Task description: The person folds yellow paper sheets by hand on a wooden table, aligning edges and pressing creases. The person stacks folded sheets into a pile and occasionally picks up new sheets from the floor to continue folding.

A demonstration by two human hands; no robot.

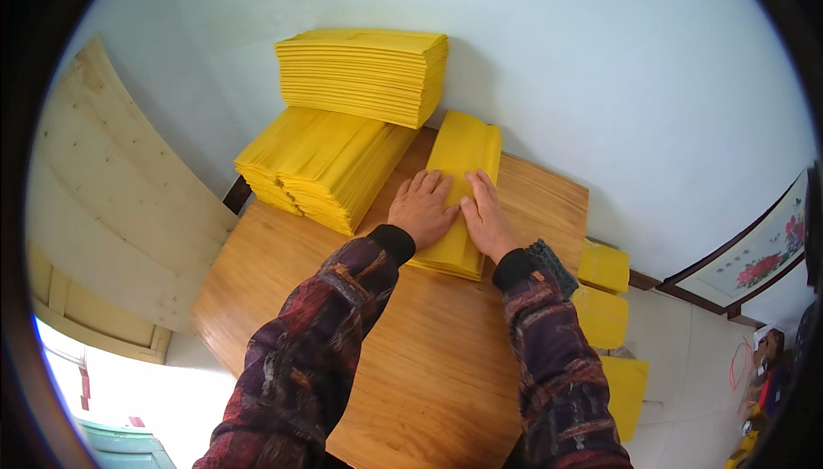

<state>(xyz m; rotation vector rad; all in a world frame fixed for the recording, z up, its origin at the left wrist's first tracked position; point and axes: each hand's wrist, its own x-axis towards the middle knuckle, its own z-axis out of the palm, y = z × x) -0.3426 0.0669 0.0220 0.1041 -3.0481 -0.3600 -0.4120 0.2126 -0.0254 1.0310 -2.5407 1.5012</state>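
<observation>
On your counter [411,340], the two-tier yellow pile [339,130] could topple if bumped; beside it, the low yellow stack [463,147] might skew if your left grip [422,212], spread flat on it, and right grip [489,220], fingers close, press unevenly

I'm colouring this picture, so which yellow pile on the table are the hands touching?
The low, narrow yellow pile, with the left hand and right hand on it. The taller yellow piles to its left are untouched.
</observation>
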